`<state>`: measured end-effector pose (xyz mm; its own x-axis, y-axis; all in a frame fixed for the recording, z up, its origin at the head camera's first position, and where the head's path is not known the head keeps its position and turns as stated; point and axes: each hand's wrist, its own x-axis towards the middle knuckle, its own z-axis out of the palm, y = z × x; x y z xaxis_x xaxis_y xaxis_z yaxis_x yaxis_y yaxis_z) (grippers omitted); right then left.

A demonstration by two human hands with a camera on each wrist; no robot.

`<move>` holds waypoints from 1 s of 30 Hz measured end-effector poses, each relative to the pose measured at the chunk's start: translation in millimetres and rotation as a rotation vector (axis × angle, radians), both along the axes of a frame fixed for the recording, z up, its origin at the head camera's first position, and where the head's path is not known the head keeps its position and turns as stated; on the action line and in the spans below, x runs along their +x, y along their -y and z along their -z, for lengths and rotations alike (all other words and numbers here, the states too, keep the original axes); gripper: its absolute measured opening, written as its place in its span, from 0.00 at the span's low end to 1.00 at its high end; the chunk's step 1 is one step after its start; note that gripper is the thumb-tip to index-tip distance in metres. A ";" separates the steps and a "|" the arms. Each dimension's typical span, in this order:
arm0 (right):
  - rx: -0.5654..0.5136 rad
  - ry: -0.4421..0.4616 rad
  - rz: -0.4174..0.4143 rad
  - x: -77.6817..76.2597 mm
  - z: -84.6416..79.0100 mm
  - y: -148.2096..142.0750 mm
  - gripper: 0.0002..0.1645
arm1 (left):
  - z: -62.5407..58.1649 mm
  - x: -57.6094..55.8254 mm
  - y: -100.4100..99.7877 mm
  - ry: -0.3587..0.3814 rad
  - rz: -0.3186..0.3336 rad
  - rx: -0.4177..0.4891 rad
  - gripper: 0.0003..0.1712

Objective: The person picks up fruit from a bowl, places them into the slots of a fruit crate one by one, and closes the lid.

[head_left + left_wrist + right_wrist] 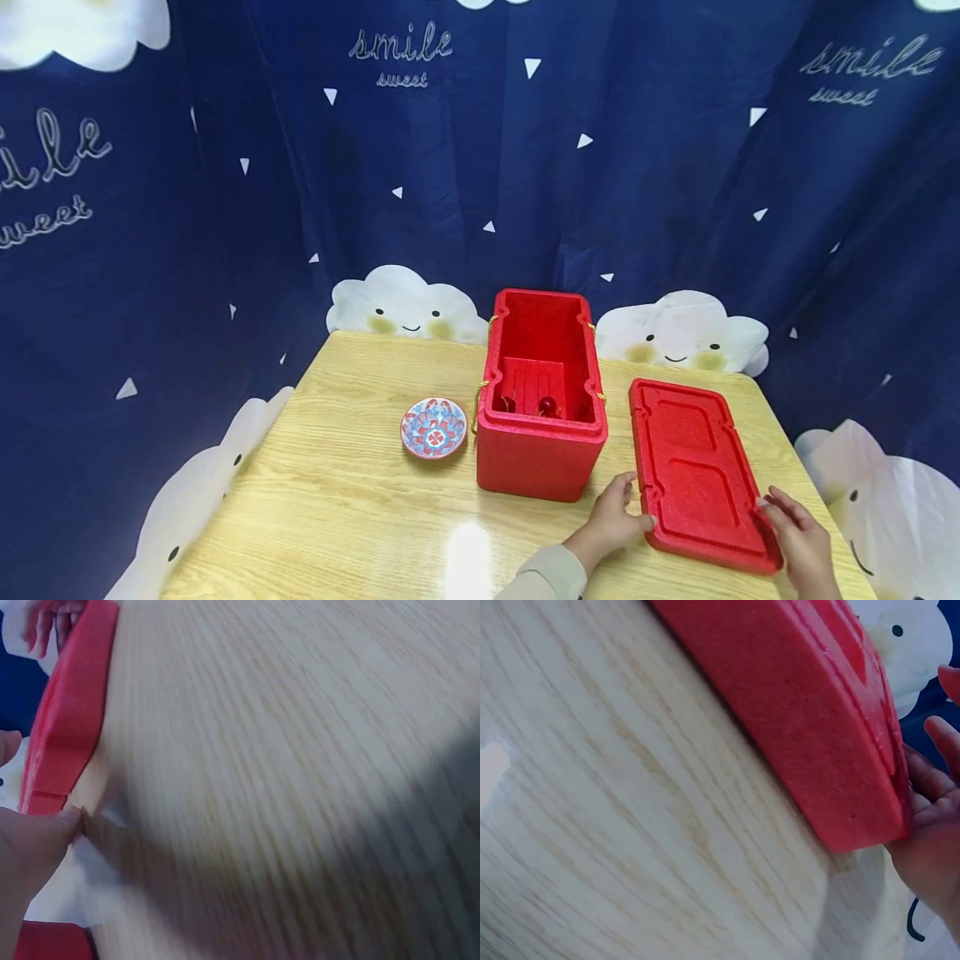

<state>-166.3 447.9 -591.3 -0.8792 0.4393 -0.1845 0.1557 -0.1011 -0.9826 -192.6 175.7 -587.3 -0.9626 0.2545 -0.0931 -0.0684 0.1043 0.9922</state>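
Observation:
A red foam lid (693,467) lies on the table with its recessed side up. At its left edge is my left hand (613,518), thumb and index finger spread, the thumb touching the lid's side. My right hand (802,533) is at the opposite edge near the front corner, its fingers loosely extended and the thumb at the rim. In the right wrist view the lid's thick side (802,727) partly hides that hand. A red foam box (540,458) stands uncovered left of the lid. Inside are dark red, shiny round things (548,407) with thin stem-like strands.
A shallow bowl (434,428) with a blue and red pattern sits left of the box. Yellow cord loops (482,385) hang on the box's sides. The light wooden table (337,483) is backed by a dark blue curtain (450,167) with clouds.

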 end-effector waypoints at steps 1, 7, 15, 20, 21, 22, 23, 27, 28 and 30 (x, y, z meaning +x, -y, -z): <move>0.010 0.035 0.006 -0.2 0.7 0.4 0.17 | 2.0 -0.4 -0.5 0.016 0.001 0.012 0.35; 0.016 0.148 0.027 -5.0 6.3 5.2 0.30 | 9.3 -1.7 -6.7 0.108 -0.009 0.166 0.37; 0.001 0.150 0.017 -5.7 4.6 11.0 0.29 | 5.6 0.5 -9.9 0.149 0.003 0.250 0.38; -0.021 0.139 -0.001 -1.4 0.9 9.2 0.24 | 3.1 1.2 -12.7 0.171 -0.001 0.259 0.39; -0.021 0.138 -0.004 -0.1 0.6 8.7 0.22 | 3.2 1.2 -12.9 0.177 0.000 0.256 0.39; -0.026 0.138 -0.004 1.0 0.1 8.7 0.21 | 3.1 0.9 -12.9 0.181 0.001 0.256 0.39; -0.029 0.129 -0.006 1.8 -0.9 9.1 0.21 | 2.4 0.6 -12.2 0.184 0.002 0.255 0.40; 0.024 0.070 -0.027 5.3 -6.5 12.7 0.23 | -7.1 -1.4 -6.2 0.192 0.008 0.236 0.41; 0.038 0.067 -0.030 5.3 -9.0 14.0 0.26 | -11.1 -1.8 -4.7 0.188 0.011 0.231 0.41; 0.123 0.093 -0.031 5.4 -14.5 15.9 0.35 | -20.5 -1.4 -2.3 0.179 0.021 0.211 0.41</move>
<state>-160.9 432.0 -576.8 -0.8744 0.4364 -0.2122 0.2477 0.0254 -0.9685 -194.0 178.0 -566.8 -0.9299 0.3057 -0.2045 -0.2449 -0.0998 0.9644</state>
